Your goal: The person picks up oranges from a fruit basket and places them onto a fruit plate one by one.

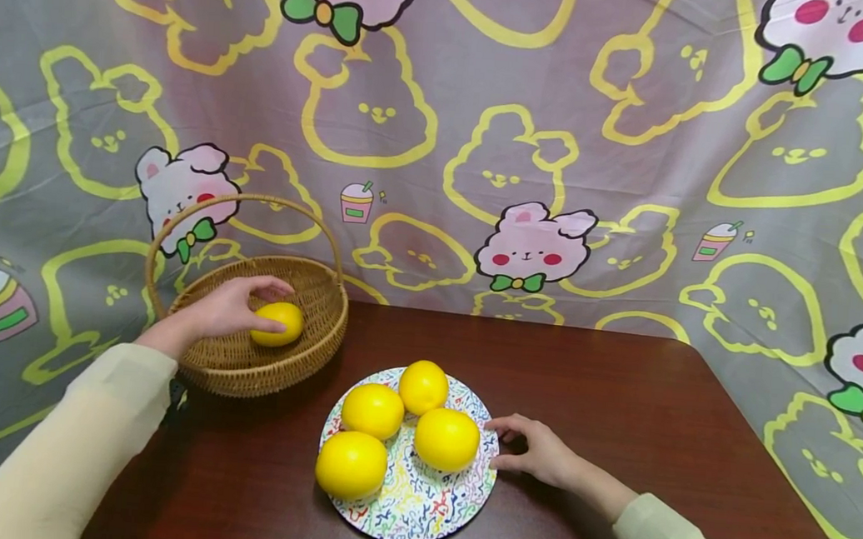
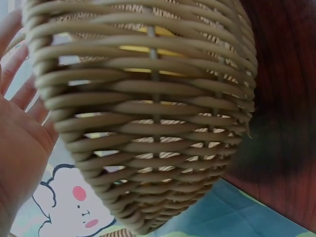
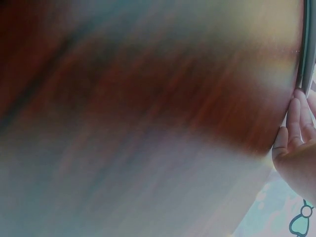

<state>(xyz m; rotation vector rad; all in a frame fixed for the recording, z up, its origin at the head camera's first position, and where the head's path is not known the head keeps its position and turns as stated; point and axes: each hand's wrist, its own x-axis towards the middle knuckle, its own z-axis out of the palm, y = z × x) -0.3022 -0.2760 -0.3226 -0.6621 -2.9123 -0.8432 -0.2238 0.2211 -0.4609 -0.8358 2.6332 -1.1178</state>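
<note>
A yellow lemon (image 1: 277, 324) lies inside the wicker basket (image 1: 258, 381). My left hand (image 1: 233, 306) reaches over the basket's rim, thumb across the lemon's upper side and fingers spread behind it. In the left wrist view, the palm and extended fingers of this left hand (image 2: 22, 143) show beyond the basket weave (image 2: 148, 118), which partly hides the lemon. My right hand (image 1: 539, 454) is at the right edge of the round patterned plate (image 1: 415, 502), its fingertips right at the rim. Several lemons (image 1: 446, 440) sit on the plate. The right wrist view shows the right hand's fingers (image 3: 294, 118) along the plate's dark edge.
The basket's tall arched handle (image 1: 256, 199) rises above the left forearm. Basket and plate stand close together on a dark red-brown table (image 1: 604, 382). A grey cloth (image 1: 445, 70) with cartoon rabbits hangs behind and around the table.
</note>
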